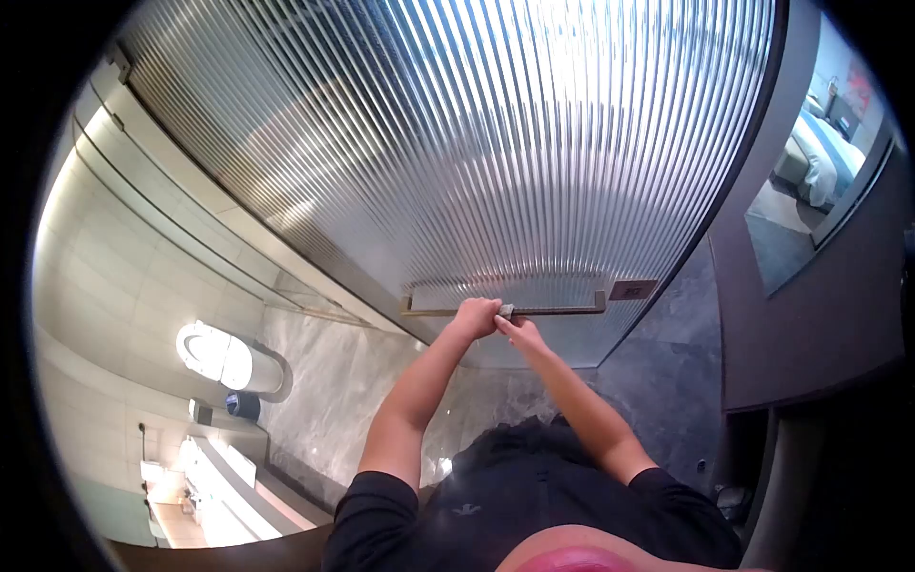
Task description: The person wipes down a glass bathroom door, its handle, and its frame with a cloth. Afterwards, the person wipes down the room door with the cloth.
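A ribbed glass door (477,143) fills the upper middle of the head view. Across its lower part runs a long metal bar handle (562,310). My left hand (476,316) is closed at the bar, left of its middle. Right beside it, my right hand (520,332) is closed in a pinch on a small pale grey, cloth-like piece (506,311) that lies against the bar. The two hands almost touch. Fingers partly hide the piece, so its full shape does not show.
A small plate (632,290) sits on the door beside the handle's right end. To the left are a toilet (229,357), a dark bin (243,406) and a lit counter (229,491). Grey marble-look floor (381,381) lies below; a bed (820,157) shows at upper right.
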Demonstrator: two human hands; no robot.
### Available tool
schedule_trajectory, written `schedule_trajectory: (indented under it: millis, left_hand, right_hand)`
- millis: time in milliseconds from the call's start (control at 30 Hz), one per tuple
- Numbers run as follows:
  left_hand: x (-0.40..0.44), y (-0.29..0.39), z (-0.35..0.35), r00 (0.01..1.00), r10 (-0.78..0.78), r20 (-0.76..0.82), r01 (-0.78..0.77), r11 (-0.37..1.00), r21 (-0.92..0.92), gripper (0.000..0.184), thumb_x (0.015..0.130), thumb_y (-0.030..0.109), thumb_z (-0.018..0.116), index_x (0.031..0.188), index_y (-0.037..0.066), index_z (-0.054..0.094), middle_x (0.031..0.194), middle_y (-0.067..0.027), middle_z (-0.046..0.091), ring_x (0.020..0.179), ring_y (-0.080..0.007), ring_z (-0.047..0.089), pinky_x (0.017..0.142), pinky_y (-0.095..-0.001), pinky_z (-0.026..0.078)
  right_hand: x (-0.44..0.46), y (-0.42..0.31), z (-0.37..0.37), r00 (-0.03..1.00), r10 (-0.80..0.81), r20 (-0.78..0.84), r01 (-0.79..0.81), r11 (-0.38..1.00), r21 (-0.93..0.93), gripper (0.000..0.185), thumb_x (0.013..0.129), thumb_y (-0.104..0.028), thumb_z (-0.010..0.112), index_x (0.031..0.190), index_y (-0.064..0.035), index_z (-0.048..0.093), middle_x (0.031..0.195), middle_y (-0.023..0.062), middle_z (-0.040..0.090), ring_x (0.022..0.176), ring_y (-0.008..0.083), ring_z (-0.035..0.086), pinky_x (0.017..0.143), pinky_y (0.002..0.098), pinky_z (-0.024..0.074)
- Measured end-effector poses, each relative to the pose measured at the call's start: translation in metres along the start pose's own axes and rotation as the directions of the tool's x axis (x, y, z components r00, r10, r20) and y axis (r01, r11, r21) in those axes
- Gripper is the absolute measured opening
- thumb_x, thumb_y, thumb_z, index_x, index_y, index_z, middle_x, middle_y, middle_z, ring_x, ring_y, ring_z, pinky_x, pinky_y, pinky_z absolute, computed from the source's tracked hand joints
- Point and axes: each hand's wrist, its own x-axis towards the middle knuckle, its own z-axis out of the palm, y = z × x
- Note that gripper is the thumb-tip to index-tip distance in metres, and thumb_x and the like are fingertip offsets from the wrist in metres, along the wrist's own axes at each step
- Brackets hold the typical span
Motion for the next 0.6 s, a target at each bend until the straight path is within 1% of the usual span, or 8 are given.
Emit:
schedule_trajectory:
  millis: [100, 200, 300, 333, 400, 500, 567, 600]
  left_hand:
    - [0.000, -0.003, 0.002, 0.998, 0.044, -0.040, -0.045, 0.999, -0.017, 0.021, 0.077, 0.021, 0.066, 0.093, 0.008, 0.061, 0.090, -0.0153, 0.068, 0.091, -0.0342, 0.067, 0.076, -0.0463, 0.054]
    - [-0.010, -0.001, -0.002, 0.991, 0.066, -0.119, -0.068, 0.998, -0.010, 0.022, 0.078, 0.015, 0.064, 0.098, 0.008, 0.060, 0.091, -0.0154, 0.067, 0.093, -0.0341, 0.066, 0.078, -0.0455, 0.054]
    - [-0.015, -0.006, 0.005, 0.968, 0.108, -0.226, -0.134, 0.986, -0.104, 0.023, 0.078, 0.013, 0.063, 0.099, 0.007, 0.056, 0.089, -0.0167, 0.065, 0.086, -0.0387, 0.065, 0.073, -0.0485, 0.053]
    - [-0.018, -0.005, 0.003, 0.961, 0.100, -0.259, -0.146, 0.975, -0.165, 0.024, 0.078, 0.011, 0.063, 0.101, 0.007, 0.055, 0.089, -0.0172, 0.065, 0.086, -0.0387, 0.065, 0.073, -0.0484, 0.053]
    - [-0.024, -0.010, -0.001, 0.941, 0.075, -0.330, -0.171, 0.947, -0.273, 0.028, 0.078, 0.009, 0.063, 0.104, 0.006, 0.053, 0.088, -0.0181, 0.065, 0.086, -0.0387, 0.065, 0.074, -0.0481, 0.053]
    - [-0.032, -0.024, 0.005, 0.928, 0.132, -0.348, -0.240, 0.926, -0.290, 0.028, 0.076, 0.005, 0.060, 0.104, 0.007, 0.054, 0.095, -0.0181, 0.063, 0.090, -0.0384, 0.063, 0.076, -0.0486, 0.052]
    - [-0.030, -0.035, 0.007, 0.839, 0.226, -0.495, -0.363, 0.910, -0.199, 0.037, 0.074, 0.005, 0.062, 0.110, 0.009, 0.056, 0.096, -0.0135, 0.063, 0.090, -0.0355, 0.063, 0.078, -0.0463, 0.053]
    - [-0.034, -0.036, 0.003, 0.777, 0.266, -0.570, -0.415, 0.898, -0.147, 0.038, 0.073, 0.005, 0.063, 0.111, 0.009, 0.056, 0.096, -0.0121, 0.063, 0.090, -0.0344, 0.063, 0.078, -0.0454, 0.054]
  right_hand:
    - [0.010, 0.008, 0.002, 0.996, -0.046, -0.074, 0.050, 0.997, 0.059, 0.039, 0.088, -0.043, 0.070, 0.112, -0.0122, 0.067, 0.096, -0.0058, 0.067, 0.084, 0.0049, 0.059, 0.063, 0.0233, 0.0402]
    - [0.011, 0.011, 0.007, 0.992, 0.057, -0.110, -0.039, 0.986, 0.165, 0.030, 0.089, -0.034, 0.072, 0.109, -0.0120, 0.067, 0.093, -0.0046, 0.069, 0.084, 0.0062, 0.063, 0.064, 0.0239, 0.0435]
    - [0.020, 0.026, 0.005, 0.972, 0.185, -0.145, -0.133, 0.942, 0.309, 0.019, 0.090, -0.025, 0.072, 0.104, -0.0122, 0.067, 0.092, -0.0034, 0.069, 0.083, 0.0079, 0.065, 0.065, 0.0238, 0.0465]
    - [0.014, 0.021, 0.010, 0.959, 0.238, -0.153, -0.141, 0.870, 0.472, 0.014, 0.089, -0.021, 0.072, 0.099, -0.0125, 0.067, 0.089, -0.0030, 0.068, 0.079, 0.0094, 0.064, 0.065, 0.0236, 0.0472]
    - [0.010, 0.008, 0.016, 0.950, 0.268, -0.161, -0.134, 0.813, 0.566, 0.012, 0.089, -0.019, 0.072, 0.098, -0.0125, 0.066, 0.087, -0.0027, 0.068, 0.078, 0.0102, 0.064, 0.066, 0.0249, 0.0475]
    - [0.010, 0.013, 0.015, 0.929, 0.324, -0.176, -0.154, 0.774, 0.614, 0.010, 0.089, -0.018, 0.070, 0.096, -0.0115, 0.065, 0.087, -0.0013, 0.068, 0.080, 0.0135, 0.063, 0.073, 0.0301, 0.0486]
    - [0.015, 0.013, 0.021, 0.894, 0.398, -0.206, -0.173, 0.730, 0.661, 0.010, 0.089, -0.018, 0.069, 0.095, -0.0110, 0.064, 0.089, -0.0003, 0.068, 0.081, 0.0150, 0.064, 0.075, 0.0323, 0.0494]
    - [0.013, 0.014, 0.021, 0.902, 0.395, -0.172, -0.170, 0.694, 0.700, 0.005, 0.089, -0.016, 0.068, 0.089, -0.0122, 0.064, 0.085, -0.0023, 0.068, 0.078, 0.0140, 0.066, 0.069, 0.0289, 0.0479]
